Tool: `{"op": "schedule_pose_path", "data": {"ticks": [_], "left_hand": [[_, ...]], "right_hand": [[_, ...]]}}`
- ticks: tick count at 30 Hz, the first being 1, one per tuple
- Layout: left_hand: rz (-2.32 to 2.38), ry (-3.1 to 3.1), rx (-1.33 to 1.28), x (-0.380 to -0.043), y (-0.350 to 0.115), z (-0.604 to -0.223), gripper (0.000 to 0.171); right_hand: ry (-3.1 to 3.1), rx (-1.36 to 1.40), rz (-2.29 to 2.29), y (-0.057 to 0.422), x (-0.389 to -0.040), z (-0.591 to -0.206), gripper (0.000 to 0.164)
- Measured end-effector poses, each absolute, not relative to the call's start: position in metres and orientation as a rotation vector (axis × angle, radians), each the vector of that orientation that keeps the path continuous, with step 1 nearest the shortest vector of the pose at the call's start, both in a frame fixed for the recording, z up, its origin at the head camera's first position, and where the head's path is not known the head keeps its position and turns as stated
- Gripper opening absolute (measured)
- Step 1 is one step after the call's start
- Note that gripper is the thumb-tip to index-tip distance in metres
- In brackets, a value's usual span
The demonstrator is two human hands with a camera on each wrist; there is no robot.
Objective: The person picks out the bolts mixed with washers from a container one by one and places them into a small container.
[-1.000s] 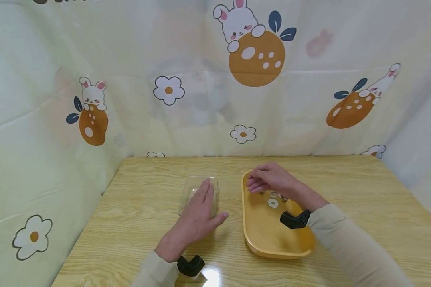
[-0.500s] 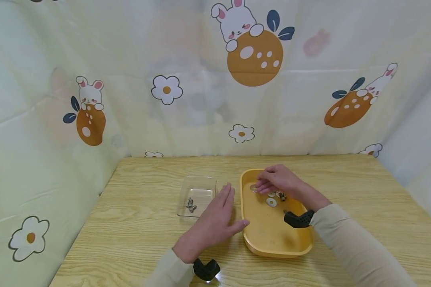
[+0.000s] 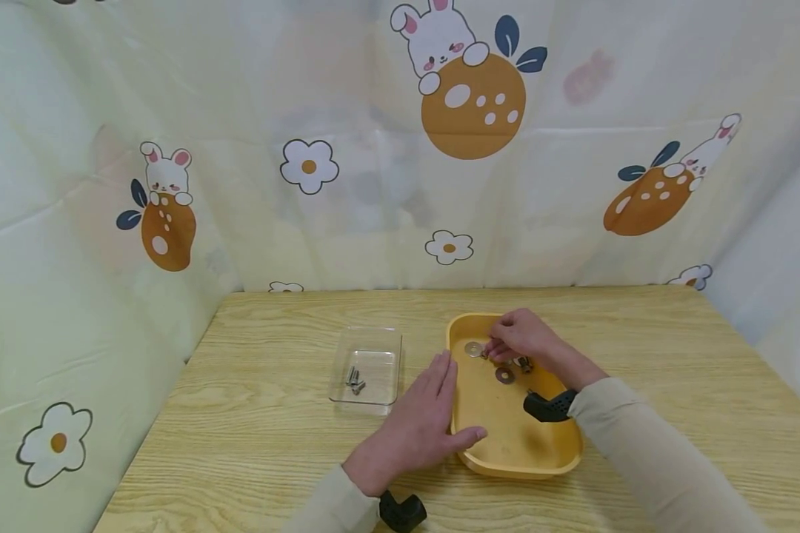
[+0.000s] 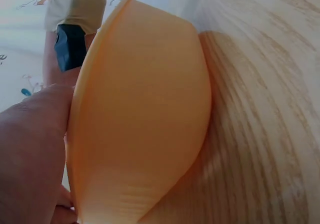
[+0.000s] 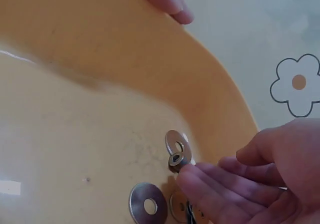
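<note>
My left hand [image 3: 413,418] rests along the left rim of an orange plastic tray [image 3: 500,433], its fingers straight and together. The left wrist view shows this hand [image 4: 32,144] right at the tray's rim, with the outer wall [image 4: 145,93] beside it. Inside the tray's far end is my right hand [image 3: 525,334]. In the right wrist view its fingertips [image 5: 189,178] meet a hex socket screw [image 5: 176,161], while the thumb stays apart from them. Flat metal washers [image 5: 137,201] lie around the screw, some partly hidden by the fingers.
A clear plastic box [image 3: 380,337] stands left of the tray, with several metal screws [image 3: 354,379] in it. The wooden table [image 3: 253,414] carries both. A patterned curtain [image 3: 360,222] hangs behind the table.
My left hand has moved right, from over the clear box to the tray's left rim. The right hand has shifted slightly right inside the tray, uncovering a washer.
</note>
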State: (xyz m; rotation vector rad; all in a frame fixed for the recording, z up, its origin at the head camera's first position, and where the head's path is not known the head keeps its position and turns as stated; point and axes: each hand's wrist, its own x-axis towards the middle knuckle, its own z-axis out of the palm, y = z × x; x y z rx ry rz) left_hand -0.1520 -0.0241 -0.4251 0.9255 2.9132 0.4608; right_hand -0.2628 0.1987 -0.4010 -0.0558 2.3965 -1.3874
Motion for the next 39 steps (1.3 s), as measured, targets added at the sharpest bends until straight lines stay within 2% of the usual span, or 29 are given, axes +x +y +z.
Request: {"op": "schedule_pose_path", "data": {"ticks": [9, 17, 21, 39], "left_hand": [[0.411, 2.956, 0.911, -0.151, -0.021, -0.430, 0.103], [0.371, 2.951, 0.898, -0.150, -0.021, -0.427, 0.104], [0.370, 2.949, 0.893, -0.151, -0.021, -0.427, 0.104], [0.404, 2.945, 0.892, -0.150, -0.022, -0.429, 0.103]], "right_hand": [[2.494, 0.006, -1.279, 0.194, -0.267, -0.410, 0.030], [2.782, -0.080, -0.906, 0.181, -0.262, -0.408, 0.020], [2.863, -0.157, -0.792, 0.175, -0.262, -0.409, 0.021], [2.859, -0.210, -0.675, 0.168, -0.259, -0.415, 0.007]]}}
